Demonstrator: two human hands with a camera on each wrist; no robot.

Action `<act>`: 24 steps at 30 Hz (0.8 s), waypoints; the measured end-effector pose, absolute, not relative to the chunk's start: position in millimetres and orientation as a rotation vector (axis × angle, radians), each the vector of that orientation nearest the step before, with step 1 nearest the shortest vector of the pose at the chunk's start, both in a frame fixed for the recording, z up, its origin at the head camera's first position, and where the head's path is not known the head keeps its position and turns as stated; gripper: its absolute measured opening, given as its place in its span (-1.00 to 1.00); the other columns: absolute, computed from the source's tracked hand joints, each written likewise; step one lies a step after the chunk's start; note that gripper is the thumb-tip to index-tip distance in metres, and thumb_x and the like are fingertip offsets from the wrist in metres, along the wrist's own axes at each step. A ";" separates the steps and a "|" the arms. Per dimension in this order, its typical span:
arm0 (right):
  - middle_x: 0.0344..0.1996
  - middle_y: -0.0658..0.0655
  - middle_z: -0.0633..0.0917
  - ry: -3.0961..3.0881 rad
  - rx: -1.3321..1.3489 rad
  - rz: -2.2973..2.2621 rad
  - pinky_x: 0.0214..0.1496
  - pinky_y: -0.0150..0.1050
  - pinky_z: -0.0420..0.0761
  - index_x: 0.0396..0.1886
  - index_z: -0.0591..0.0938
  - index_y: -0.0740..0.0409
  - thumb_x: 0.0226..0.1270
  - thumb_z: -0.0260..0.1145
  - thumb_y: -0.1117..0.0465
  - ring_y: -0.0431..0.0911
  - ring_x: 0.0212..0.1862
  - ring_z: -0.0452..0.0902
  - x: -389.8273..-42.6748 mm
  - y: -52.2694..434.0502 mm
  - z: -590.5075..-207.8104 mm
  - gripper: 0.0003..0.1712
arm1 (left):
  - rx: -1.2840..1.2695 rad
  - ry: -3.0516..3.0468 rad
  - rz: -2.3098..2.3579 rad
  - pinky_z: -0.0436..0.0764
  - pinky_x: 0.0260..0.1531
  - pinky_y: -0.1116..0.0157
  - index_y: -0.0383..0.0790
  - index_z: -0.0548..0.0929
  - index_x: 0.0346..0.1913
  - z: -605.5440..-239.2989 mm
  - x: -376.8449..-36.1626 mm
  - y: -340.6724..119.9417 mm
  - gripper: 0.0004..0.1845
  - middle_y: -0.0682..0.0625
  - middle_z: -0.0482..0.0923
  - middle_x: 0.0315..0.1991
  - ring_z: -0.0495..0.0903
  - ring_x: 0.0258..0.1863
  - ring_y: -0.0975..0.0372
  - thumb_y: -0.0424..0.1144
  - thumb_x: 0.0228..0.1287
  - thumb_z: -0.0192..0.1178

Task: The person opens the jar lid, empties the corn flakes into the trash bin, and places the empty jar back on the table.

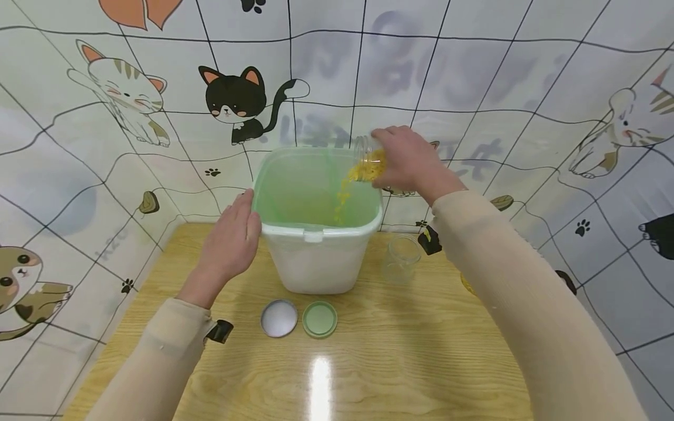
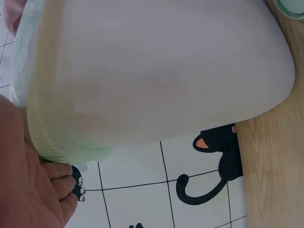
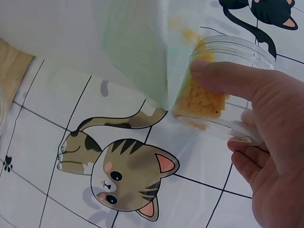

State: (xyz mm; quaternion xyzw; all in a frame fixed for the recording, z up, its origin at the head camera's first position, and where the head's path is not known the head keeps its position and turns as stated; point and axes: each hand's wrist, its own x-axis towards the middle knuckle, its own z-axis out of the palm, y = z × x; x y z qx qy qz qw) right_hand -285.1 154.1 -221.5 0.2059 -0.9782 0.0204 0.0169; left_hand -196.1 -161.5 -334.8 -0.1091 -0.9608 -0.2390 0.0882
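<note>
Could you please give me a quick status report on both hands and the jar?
Right hand grips tilted jar, yellow pieces falling into bin. Left hand steadies bin's side. Nothing obstructing.

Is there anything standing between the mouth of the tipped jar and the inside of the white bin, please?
Nothing visible does. The right hand holds the jar tilted over the rim of the bin, whose green-lined top is open, and the yellow pieces fall straight in. The left hand only rests on the bin's outer side.

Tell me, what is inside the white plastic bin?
A pale green bag lines the white plastic bin, and yellow pieces fall in from the tilted clear jar. The bin's bottom is hidden.
</note>
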 end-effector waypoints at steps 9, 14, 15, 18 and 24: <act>0.46 0.26 0.28 -3.018 0.645 0.061 0.52 0.14 0.21 0.51 0.14 0.21 0.03 0.48 0.05 0.22 0.46 0.14 -284.0 151.5 -220.0 0.10 | -0.318 -2.850 -0.722 -0.02 0.55 -0.01 -0.35 -0.10 0.55 -335.1 -195.7 -159.9 -0.34 -0.23 -0.04 0.56 -0.08 0.56 -0.07 -0.05 0.52 -0.58; 0.44 0.26 0.30 -3.011 0.662 0.018 0.52 0.12 0.21 0.49 0.17 0.23 0.02 0.47 0.08 0.21 0.46 0.15 -284.1 149.4 -220.8 0.07 | -0.312 -2.860 -0.720 -0.03 0.56 -0.01 -0.33 -0.11 0.55 -335.5 -196.2 -160.2 -0.34 -0.22 -0.05 0.56 -0.09 0.57 -0.06 -0.06 0.52 -0.58; 0.44 0.27 0.30 -3.011 0.672 -0.004 0.52 0.12 0.21 0.49 0.17 0.24 0.02 0.46 0.09 0.21 0.46 0.15 -284.1 149.2 -220.9 0.06 | -0.313 -2.864 -0.720 -0.03 0.56 -0.01 -0.33 -0.11 0.55 -335.5 -196.3 -160.2 -0.34 -0.21 -0.05 0.56 -0.09 0.57 -0.05 -0.06 0.52 -0.58; 0.44 0.28 0.31 -3.000 0.700 -0.053 0.53 0.11 0.20 0.48 0.17 0.26 0.03 0.46 0.08 0.21 0.46 0.15 -284.4 148.1 -221.1 0.05 | -0.314 -2.864 -0.726 -0.03 0.56 0.00 -0.32 -0.11 0.55 -335.8 -196.5 -160.0 -0.35 -0.20 -0.05 0.57 -0.10 0.57 -0.04 -0.06 0.52 -0.58; 0.42 0.27 0.34 -2.973 0.723 -0.100 0.52 0.10 0.23 0.47 0.20 0.25 0.03 0.44 0.11 0.21 0.45 0.17 -285.9 144.6 -221.9 0.02 | -0.307 -2.849 -0.728 -0.03 0.56 0.01 -0.32 -0.09 0.55 -335.9 -196.4 -160.8 -0.35 -0.19 -0.04 0.56 -0.10 0.57 -0.03 -0.06 0.53 -0.56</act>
